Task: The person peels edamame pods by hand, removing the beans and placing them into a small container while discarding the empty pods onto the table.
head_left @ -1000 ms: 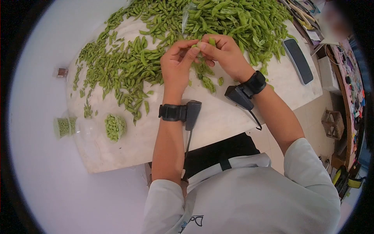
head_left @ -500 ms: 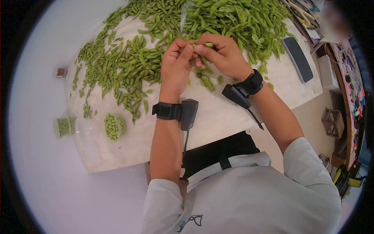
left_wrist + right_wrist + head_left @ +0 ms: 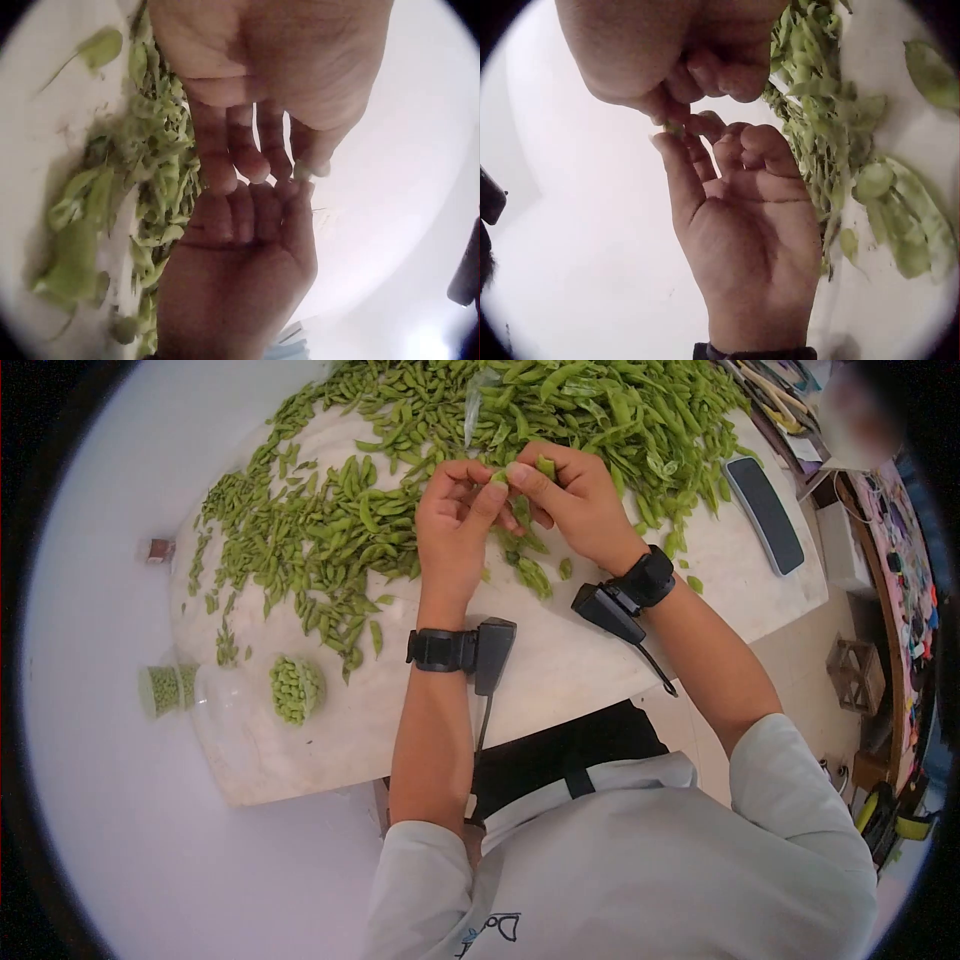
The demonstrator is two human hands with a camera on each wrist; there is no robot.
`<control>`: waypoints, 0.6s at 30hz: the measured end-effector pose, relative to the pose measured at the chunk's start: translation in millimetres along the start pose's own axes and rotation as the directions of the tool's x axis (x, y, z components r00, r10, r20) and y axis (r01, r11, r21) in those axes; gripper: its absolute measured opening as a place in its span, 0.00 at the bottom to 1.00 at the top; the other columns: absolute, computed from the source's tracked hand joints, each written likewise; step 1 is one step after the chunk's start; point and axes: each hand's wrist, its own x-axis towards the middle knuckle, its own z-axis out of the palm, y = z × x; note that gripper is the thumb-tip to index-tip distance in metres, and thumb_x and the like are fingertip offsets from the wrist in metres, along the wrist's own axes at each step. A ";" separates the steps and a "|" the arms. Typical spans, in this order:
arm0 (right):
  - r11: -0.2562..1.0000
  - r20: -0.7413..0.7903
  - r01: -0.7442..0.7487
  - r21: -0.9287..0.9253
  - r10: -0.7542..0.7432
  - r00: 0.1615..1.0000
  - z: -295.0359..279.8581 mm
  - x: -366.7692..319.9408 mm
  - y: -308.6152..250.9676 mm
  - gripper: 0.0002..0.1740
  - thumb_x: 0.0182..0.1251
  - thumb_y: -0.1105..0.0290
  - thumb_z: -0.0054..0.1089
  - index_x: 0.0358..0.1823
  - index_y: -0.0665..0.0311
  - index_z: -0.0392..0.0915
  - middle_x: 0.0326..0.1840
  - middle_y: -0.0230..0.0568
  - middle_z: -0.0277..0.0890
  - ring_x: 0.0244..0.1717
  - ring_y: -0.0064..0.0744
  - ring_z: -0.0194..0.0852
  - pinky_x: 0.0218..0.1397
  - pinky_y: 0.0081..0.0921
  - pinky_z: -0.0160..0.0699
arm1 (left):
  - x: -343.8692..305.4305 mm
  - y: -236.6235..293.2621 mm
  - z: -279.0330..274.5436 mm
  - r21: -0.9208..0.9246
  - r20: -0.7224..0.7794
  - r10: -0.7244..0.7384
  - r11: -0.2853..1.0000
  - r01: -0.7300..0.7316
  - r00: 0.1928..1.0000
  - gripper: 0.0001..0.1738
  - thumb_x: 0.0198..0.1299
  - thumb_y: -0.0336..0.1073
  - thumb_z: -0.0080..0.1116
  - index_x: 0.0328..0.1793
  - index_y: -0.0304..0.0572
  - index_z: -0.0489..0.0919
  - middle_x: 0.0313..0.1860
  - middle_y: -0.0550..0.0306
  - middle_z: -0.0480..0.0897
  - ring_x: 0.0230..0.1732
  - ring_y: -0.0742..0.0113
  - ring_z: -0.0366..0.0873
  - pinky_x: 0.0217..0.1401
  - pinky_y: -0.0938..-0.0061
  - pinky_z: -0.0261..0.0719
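Note:
Both hands meet above a round white table strewn with green edamame pods. My left hand and right hand pinch one edamame pod between their fingertips, just over the near edge of the big pod heap. In the left wrist view the left hand touches fingertips with the right hand below it, a pale green bit of the pod between them. In the right wrist view the right hand presses the pod against the left hand's fingers.
Loose pods spread over the table's left half. A small mound of shelled beans and a clear container of beans sit near the left rim. A dark phone lies at the right. Cluttered floor and shelves lie beyond the right edge.
The hands stay together on the pod and have shifted only slightly, a little toward me since half a second ago. Their fingers have reworked their grip.

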 end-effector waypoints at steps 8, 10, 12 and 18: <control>0.957 0.101 -0.126 0.261 0.103 0.990 -2.1 0.7 -1.1 0.13 0.69 0.61 0.53 0.31 0.62 0.75 0.18 0.23 0.66 0.17 0.09 0.59 0.18 0.13 0.56 | 0.8 -0.3 -3.0 -0.108 0.001 -0.031 0.994 0.031 1.000 0.13 0.62 0.34 0.56 0.49 0.34 0.72 0.33 0.56 0.77 0.29 0.69 0.74 0.34 0.69 0.79; 0.958 0.096 -0.124 0.259 0.102 0.990 -2.6 1.5 -0.5 0.13 0.69 0.61 0.53 0.32 0.62 0.75 0.17 0.23 0.66 0.16 0.10 0.59 0.18 0.13 0.57 | 0.8 0.5 -2.9 -0.049 0.002 -0.023 0.999 0.023 1.000 0.14 0.61 0.33 0.57 0.50 0.33 0.73 0.33 0.56 0.77 0.28 0.69 0.74 0.34 0.70 0.79; 0.973 0.056 -0.132 0.191 0.124 0.991 -3.6 1.9 4.4 0.13 0.68 0.60 0.54 0.32 0.62 0.75 0.16 0.23 0.65 0.16 0.10 0.60 0.18 0.13 0.57 | 0.2 0.8 -5.1 0.072 0.005 -0.024 0.997 0.024 1.000 0.15 0.60 0.32 0.58 0.51 0.31 0.74 0.32 0.56 0.78 0.28 0.70 0.74 0.34 0.71 0.80; 0.993 -0.002 -0.101 0.061 0.101 0.995 -2.5 1.2 3.9 0.13 0.67 0.59 0.56 0.34 0.62 0.76 0.16 0.22 0.64 0.15 0.09 0.57 0.17 0.13 0.56 | -0.8 3.5 -2.0 0.119 -0.041 0.009 0.993 -0.004 0.999 0.12 0.58 0.28 0.60 0.46 0.31 0.75 0.33 0.55 0.78 0.26 0.72 0.74 0.31 0.73 0.82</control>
